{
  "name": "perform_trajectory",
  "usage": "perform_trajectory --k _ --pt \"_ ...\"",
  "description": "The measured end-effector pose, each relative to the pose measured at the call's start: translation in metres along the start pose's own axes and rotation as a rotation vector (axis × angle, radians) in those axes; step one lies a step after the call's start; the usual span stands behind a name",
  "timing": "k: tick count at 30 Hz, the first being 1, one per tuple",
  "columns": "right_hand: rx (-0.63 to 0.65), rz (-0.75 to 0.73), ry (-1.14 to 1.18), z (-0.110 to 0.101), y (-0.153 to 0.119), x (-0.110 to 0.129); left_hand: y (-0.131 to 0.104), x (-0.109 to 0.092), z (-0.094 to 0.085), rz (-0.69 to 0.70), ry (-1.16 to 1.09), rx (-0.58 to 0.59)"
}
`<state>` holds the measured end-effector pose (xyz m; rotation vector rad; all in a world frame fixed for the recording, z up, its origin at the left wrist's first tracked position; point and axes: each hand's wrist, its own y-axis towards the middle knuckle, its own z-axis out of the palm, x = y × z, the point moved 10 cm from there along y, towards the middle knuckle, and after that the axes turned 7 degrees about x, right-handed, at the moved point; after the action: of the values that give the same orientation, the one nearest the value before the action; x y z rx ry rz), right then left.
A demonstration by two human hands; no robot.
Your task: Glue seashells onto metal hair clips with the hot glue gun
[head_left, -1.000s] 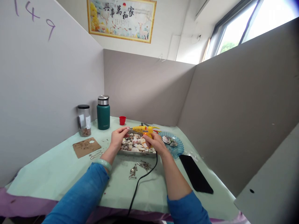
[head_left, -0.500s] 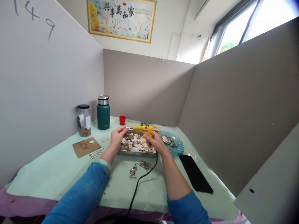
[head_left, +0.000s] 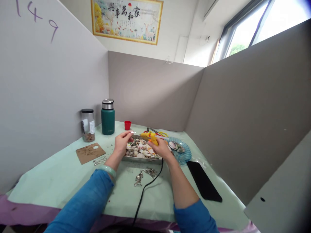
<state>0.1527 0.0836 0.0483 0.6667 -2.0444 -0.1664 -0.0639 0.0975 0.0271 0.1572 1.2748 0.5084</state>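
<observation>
apparently gluing: pinching a small pale piece [head_left: 132, 132] in the left hand [head_left: 122, 141], grasping the yellow glue gun [head_left: 152, 138] in the right hand [head_left: 160, 147], just apart, near the seashell tray [head_left: 142, 159]; probably calling next for a steady pinch.

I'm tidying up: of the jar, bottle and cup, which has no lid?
The red cup; the clear jar has a black lid, the green bottle a silver cap.

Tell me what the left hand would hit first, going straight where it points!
Probably the yellow glue gun in the right hand, across a gap from the left hand; depth is unclear.
</observation>
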Motion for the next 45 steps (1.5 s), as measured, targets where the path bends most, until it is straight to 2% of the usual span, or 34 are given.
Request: perform_trajectory --k 2,5,9,11,15,18,21,24,28,33,38,45 --pt "-0.045 -0.012 -0.223 0.001 0.002 -0.004 0.0 0.0 0.003 -0.002 -0.009 0.021" --pt "-0.02 0.025 -0.474 0.01 0.003 -0.012 -0.002 0.0 0.009 -0.02 -0.031 0.07" --pt "0.041 -0.025 -0.534 0.018 0.003 -0.009 -0.006 -0.003 0.02 -0.039 -0.033 0.151" --pt "-0.012 -0.115 -0.463 0.013 0.002 0.003 -0.009 -0.005 0.026 -0.044 -0.023 0.189" --pt "-0.159 -0.28 -0.169 0.002 0.0 0.025 -0.016 -0.006 0.036 -0.07 -0.041 0.247" --pt "-0.225 -0.304 0.03 0.001 0.001 0.03 -0.02 -0.004 0.046 -0.11 -0.076 0.308" --pt "-0.226 -0.284 0.176 0.006 0.001 0.031 -0.025 -0.004 0.054 -0.131 -0.091 0.371" --pt "-0.144 -0.218 0.341 0.015 0.003 0.027 -0.027 -0.004 0.058 -0.137 -0.101 0.399" --pt "0.082 -0.12 0.594 0.033 0.005 0.023 -0.028 -0.006 0.062 -0.118 -0.085 0.472" --pt "0.193 -0.008 0.786 0.039 0.002 0.017 -0.03 -0.008 0.066 -0.079 -0.044 0.559" --pt "0.235 0.065 0.795 0.04 -0.001 0.01 -0.035 -0.012 0.075 -0.025 0.017 0.673" --pt "0.314 0.043 0.777 0.044 -0.003 0.012 -0.038 -0.013 0.079 -0.006 0.062 0.726"
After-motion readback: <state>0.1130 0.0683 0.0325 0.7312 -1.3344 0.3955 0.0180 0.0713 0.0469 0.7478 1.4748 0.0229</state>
